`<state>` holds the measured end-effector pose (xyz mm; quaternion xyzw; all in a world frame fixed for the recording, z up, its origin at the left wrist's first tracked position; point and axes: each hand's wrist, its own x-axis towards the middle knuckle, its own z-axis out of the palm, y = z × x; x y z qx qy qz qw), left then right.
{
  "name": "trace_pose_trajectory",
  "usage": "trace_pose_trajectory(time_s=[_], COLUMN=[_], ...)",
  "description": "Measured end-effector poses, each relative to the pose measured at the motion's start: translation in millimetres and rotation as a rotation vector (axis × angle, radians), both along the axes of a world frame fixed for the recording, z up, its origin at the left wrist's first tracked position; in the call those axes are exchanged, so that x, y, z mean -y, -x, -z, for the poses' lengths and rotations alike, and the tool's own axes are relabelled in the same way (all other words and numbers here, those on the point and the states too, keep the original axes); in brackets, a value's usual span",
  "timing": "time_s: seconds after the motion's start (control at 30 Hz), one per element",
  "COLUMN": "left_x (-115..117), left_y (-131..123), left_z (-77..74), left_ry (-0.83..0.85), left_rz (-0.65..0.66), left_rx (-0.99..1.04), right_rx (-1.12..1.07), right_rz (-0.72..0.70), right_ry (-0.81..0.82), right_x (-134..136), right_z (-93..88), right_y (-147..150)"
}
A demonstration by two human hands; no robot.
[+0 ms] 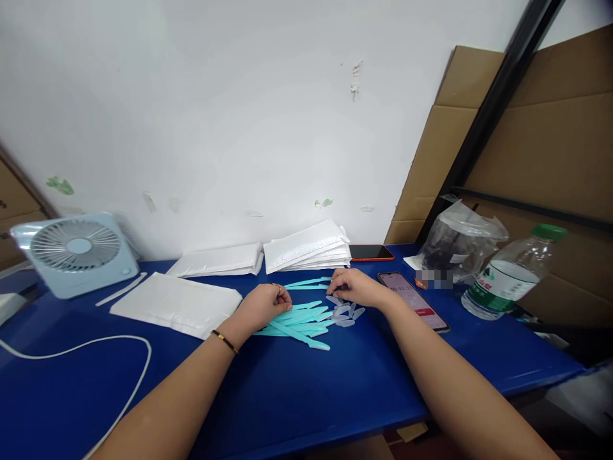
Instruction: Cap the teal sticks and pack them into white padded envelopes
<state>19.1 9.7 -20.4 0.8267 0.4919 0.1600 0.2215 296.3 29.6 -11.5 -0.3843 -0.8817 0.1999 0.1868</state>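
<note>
At left hand [263, 305], fingers narrowed over heaped turquoise sticks [299, 337]; at right hand [357, 287], fingers curled narrow beside two separate sticks [306, 282] and loose clear caps [342, 311], any grip impossible to tell. Seemingly early: most sticks heaped, uncapped-looking. Room towards near edge of worktop [297, 396]; phone [414, 300] close right.

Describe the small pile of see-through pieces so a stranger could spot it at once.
On the blue table, find the turquoise sticks in the middle. The see-through pieces lie in a small pile near their right ends, by the right hand. Unlike the long, turquoise sticks, they are short and pale.
</note>
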Motion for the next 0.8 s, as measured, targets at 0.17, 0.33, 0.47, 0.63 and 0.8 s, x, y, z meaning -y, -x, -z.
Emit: trace_pose_trajectory(time_s=[0.17, 0.33, 0.47, 0.63, 0.8], left_x=[-1, -2, -4, -3, -5], left_y=[0, 3, 3, 3, 3], left_z=[0.7, -1.7, -3.5, -2.9, -0.6], left_ry=[-0.085, -0.187, -0.236, -0.257, -0.257], left_rz=[-0.058, -0.042, -0.003, -0.017, -0.033], left_rx=[-0.038, -0.073, -0.157, -0.171, -0.135], right_rx=[-0.009, 0.032, 0.031, -0.015, 0.08], right_rz=[-0.034, -0.108, -0.067, 0.038, 0.026], right_ry=[0.017, -0.006, -0.005, -0.022, -0.113], right_x=[1, 1, 0, 2, 1], right_z=[-1.1, -4.6, -1.6, 1.0, 0.5], right_y=[3, 4, 4, 8, 11])
